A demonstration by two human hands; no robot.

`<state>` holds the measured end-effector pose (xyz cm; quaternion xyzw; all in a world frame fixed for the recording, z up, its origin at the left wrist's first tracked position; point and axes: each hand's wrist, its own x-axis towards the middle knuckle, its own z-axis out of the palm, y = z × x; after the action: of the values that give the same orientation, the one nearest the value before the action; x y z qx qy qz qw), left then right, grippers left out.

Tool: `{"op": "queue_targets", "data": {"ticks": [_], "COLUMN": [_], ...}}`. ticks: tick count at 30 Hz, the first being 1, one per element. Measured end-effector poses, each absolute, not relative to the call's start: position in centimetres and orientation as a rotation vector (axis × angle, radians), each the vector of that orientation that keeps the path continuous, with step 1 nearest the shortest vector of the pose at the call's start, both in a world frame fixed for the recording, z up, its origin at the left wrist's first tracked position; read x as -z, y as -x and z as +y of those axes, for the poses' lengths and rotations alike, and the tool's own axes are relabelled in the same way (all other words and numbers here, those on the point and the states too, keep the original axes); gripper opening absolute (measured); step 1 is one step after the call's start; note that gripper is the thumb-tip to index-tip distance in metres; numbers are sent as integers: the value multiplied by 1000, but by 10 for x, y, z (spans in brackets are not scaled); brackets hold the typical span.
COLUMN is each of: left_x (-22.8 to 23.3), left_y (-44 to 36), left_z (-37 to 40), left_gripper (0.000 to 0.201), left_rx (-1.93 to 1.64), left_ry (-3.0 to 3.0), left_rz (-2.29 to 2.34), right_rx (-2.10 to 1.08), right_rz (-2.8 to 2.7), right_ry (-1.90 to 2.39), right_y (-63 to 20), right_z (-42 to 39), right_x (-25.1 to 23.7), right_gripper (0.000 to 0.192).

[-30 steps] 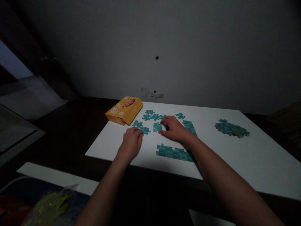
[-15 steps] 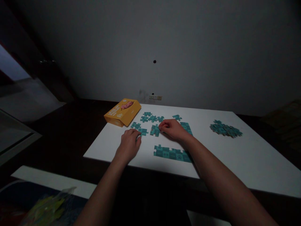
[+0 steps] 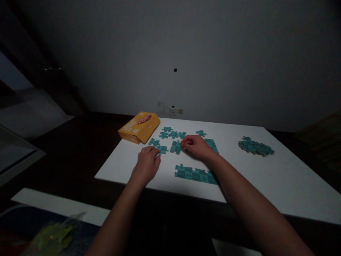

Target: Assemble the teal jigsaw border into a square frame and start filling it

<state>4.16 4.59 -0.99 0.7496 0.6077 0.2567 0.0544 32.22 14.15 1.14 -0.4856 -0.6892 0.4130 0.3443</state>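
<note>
Since half a second ago little has moved: the right hand [image 3: 195, 147] keeps its fingertips pinched on the piece [image 3: 176, 147] near the table's [image 3: 266, 177] far-left corner, tilting it slightly. The left hand [image 3: 146, 164] stays curled, fingers together, touching the pair [image 3: 158, 146]. The fit is apparently still being tried. Dim light hides the print; the right wrist covers the strip's [image 3: 194, 174] end.

— What sort of place is this looking like?

— A dim room in a home, I'd say. A plain white rectangular table [image 3: 266, 185] is standing against a bare grey painted wall [image 3: 213, 53] with a small white wall socket [image 3: 178, 110].

— Anything more?

— A yellow cardboard puzzle box [image 3: 139, 127] and teal cardboard jigsaw pieces [image 3: 255, 147] are lying out, suggesting leisure.
</note>
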Motion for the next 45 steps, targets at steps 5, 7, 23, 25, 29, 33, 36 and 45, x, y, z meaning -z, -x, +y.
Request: {"op": "queue_targets", "data": {"ticks": [5, 7, 23, 25, 29, 33, 36, 45], "left_x": [2, -3, 4, 7, 9, 6, 3, 6], "left_y": [-47, -55, -88, -76, -54, -46, -50, -62], "left_z": [38, 33, 57, 48, 26, 10, 7, 9], "left_gripper": [25, 30, 23, 24, 38, 49, 40, 31], "left_rx": [-832, -906, -1362, -1340, -1295, -1215, -1144, -936], "left_ry": [-2358, -2415, -1447, -1446, -1465, -1623, -1804, -2107], "left_rz": [1881, 1861, 1305, 1336, 1417, 1432, 1506, 1689], "right_rx": [-1153, -1208, -1572, -1539, -1413, -1324, -1288, -1244], "right_rz": [-1554, -1461, -1739, -1747, -1686, -1713, -1757, -1808], "right_ry": [1204, 1137, 920, 912, 1006, 1028, 1022, 1039], "right_y": [-319, -317, -318, -318, -319, -321, -321, -322], "right_z": [143, 142, 134, 136, 143, 146, 144, 143], "right_x": [-13, -15, -12, -11, -6, -3, -3, -4], "right_gripper": [23, 30, 28, 29, 31, 31, 29, 22]}}
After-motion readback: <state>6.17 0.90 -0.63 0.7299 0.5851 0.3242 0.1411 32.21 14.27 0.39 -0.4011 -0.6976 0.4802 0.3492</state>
